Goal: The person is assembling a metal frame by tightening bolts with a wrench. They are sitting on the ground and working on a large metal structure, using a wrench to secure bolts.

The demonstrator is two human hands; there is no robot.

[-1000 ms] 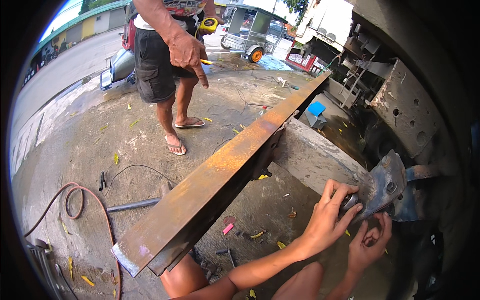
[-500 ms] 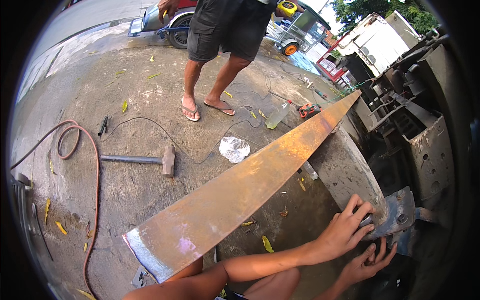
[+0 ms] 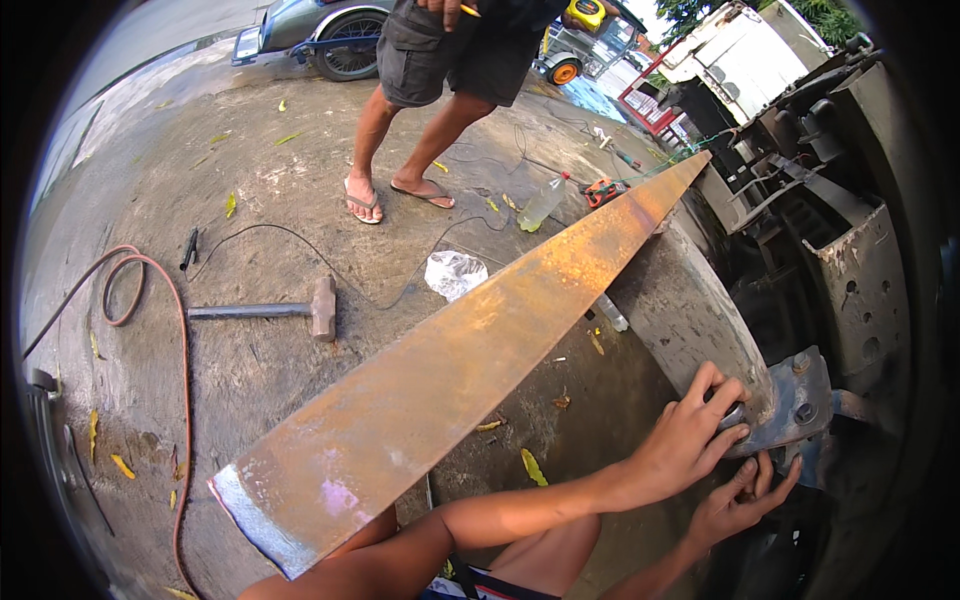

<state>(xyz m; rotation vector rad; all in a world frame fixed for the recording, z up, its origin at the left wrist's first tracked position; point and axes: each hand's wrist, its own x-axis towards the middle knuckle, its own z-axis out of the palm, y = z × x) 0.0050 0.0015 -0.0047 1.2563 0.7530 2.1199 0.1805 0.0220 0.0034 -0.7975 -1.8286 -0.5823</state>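
2 hands work a grey bolted bracket (image 3: 790, 410): left hand (image 3: 690, 435) grasps its edge, right hand (image 3: 740, 500) open-fingered beneath.

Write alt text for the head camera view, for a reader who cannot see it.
A person's left hand and right hand press on a grey bolted metal bracket of a heavy vehicle frame. A long rusty steel beam runs diagonally beside them; a sledgehammer, an orange hose and a second person's sandalled feet are on the concrete.
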